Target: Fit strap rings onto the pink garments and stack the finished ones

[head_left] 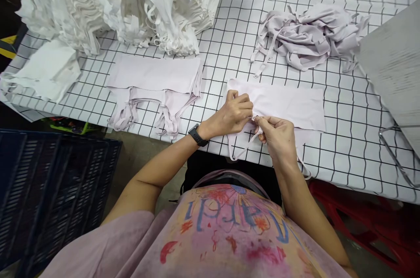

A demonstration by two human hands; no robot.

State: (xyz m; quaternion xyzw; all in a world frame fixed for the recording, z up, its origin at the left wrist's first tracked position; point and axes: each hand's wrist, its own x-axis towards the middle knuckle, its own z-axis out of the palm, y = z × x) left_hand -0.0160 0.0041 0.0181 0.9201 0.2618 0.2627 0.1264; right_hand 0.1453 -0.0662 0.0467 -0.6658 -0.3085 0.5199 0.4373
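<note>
A pale pink strappy top [288,103] lies spread on the checked tabletop in front of me, its straps toward my body. My left hand [236,112] is closed over its left part, fingertips pinched at the top's near edge; exactly what they grip is hidden. My right hand [278,135] pinches a thin pink shoulder strap [244,150] close to its small ring-like fastener [254,118]. The two hands' fingertips almost meet at this fastener. The strap loops down over the table's front edge, and another strap [305,169] hangs beyond my right wrist.
Folded pink tops [154,74] are stacked to the left, with tall piles of white garments [131,2] behind. A loose pink heap [308,37] lies at back right. Grey boards [393,63] stand at right. Blue crates [55,190] and a red stool [364,221] are below the table.
</note>
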